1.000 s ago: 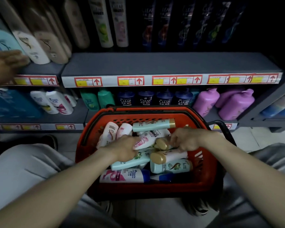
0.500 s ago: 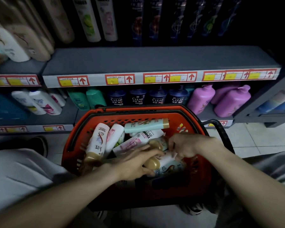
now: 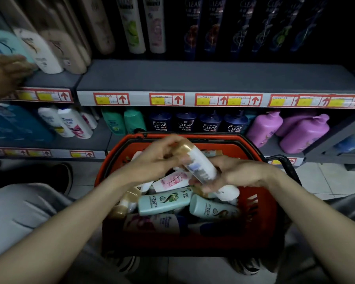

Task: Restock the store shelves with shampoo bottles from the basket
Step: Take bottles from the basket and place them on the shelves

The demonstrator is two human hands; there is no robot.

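Currently a person crouches before store shelving with a red basket (image 3: 261, 212) on the floor between their knees, and both hands hold one white bottle (image 3: 200, 167) with a gold cap just above the middle of the basket. The bottle is tilted, cap towards the basket's far edge, base towards its near right corner. The left hand (image 3: 152, 162) has its fingers curled round the cap end; the right hand (image 3: 241, 174) grips lower down, fingers wrapped under the body. Motion blur hides the exact finger placement. Beneath them more bottles lie jumbled in the basket, among them two teal bottles (image 3: 164, 201) and a pink and white bottle (image 3: 170, 180). Beyond the basket, the lower shelf (image 3: 86, 140) carries dark blue bottles (image 3: 186, 123) and purple bottles (image 3: 304, 134). The upper shelf (image 3: 193, 76) has a bare front strip, with beige and white bottles (image 3: 41, 52) at its left end, where another person's hand (image 3: 5, 72) reaches in. The step in hand appears to be lifting this bottle out to shelve it. To do it well, one hand should probably take a firm hold on the body rather than the cap, turn the bottle upright with the label facing out, and match it to its own brand's row, perhaps the pale bottles at the upper shelf's left end, though the label is too blurred to confirm.
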